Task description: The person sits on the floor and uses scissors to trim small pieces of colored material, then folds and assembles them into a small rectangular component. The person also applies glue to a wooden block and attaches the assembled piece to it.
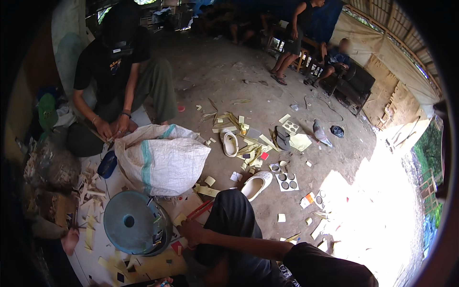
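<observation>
My right hand [192,232] reaches in from the lower right over my dark-trousered knee [234,213]. Its fingers are curled beside a small pale yellow piece [180,219]; what they grip is too small to make out. A red long-handled tool [200,209] lies just beyond the hand. At the bottom edge, only a sliver of what seems to be my left hand [165,281] shows, with its fingers mostly cut off. Left of my right hand stands an upturned grey-blue round tub [131,222] with a hole in its base and small dark pieces along its side.
Across from me a person [117,71] sits, hands together, behind a white woven sack [165,160]. Yellow strips [155,268] litter the pale board. Clogs [257,185], punched cards [287,182] and a pigeon [321,133] are on the dirt floor. Other people [299,33] are farther back.
</observation>
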